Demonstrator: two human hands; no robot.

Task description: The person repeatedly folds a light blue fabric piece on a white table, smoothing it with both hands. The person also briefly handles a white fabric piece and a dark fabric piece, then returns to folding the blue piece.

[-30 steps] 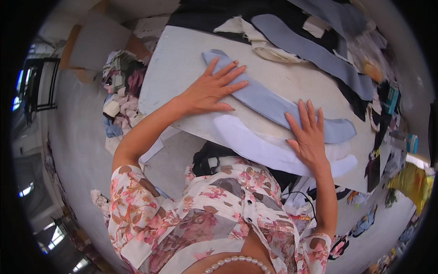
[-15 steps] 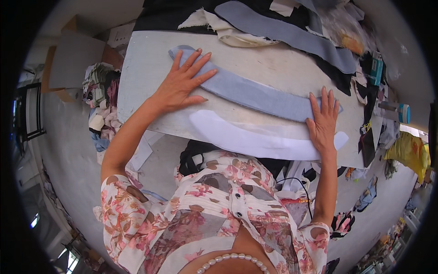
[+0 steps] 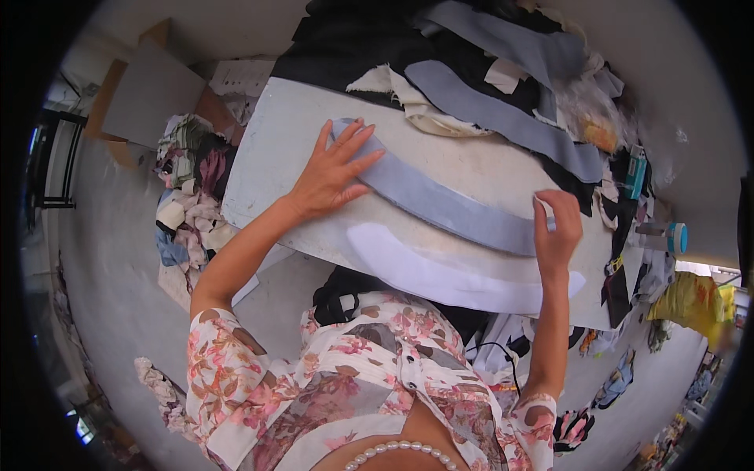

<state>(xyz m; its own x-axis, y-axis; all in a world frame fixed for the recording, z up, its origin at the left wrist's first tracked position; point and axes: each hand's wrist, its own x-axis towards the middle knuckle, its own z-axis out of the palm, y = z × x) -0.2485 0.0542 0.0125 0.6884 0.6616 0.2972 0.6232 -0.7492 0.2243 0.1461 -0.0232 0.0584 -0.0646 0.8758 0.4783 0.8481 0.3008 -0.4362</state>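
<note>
Clearly the long curved strip of grey-blue fabric (image 3: 452, 206) is a soft, light piece: it lies flat and limp across the pale worktable (image 3: 275, 149), following its own arc from upper left to lower right. The left hand (image 3: 330, 174) rests open on its upper end, fingers spread and palm down, pinning the cloth to the board. The right hand (image 3: 556, 229) is at the other end, fingers curled around the tip of the strip in what looks like a pinch, though the exact grip is hidden behind the knuckles.

Judging by its drape, the strip would sag and fold if lifted by one end, so it is best held at both ends as now, or slid flat across the table. It does not look slippery or fragile, but it could easily shift or wrinkle.

Just below it, nearer the person, lies a white curved piece (image 3: 440, 271) of much the same shape, touching or slightly tucked under the grey-blue one. Further up the table, more grey strips (image 3: 503, 118) lie over black cloth (image 3: 353, 47) and cream scraps (image 3: 416, 110).

As for packages, a flattened cardboard box (image 3: 145, 94) sits on the floor at the upper left, brown at the edges with a grey face. At the table's right edge stand a teal upright object (image 3: 636, 173) and a round item with a teal cap (image 3: 674, 235); their labels are too small to make out.
</note>
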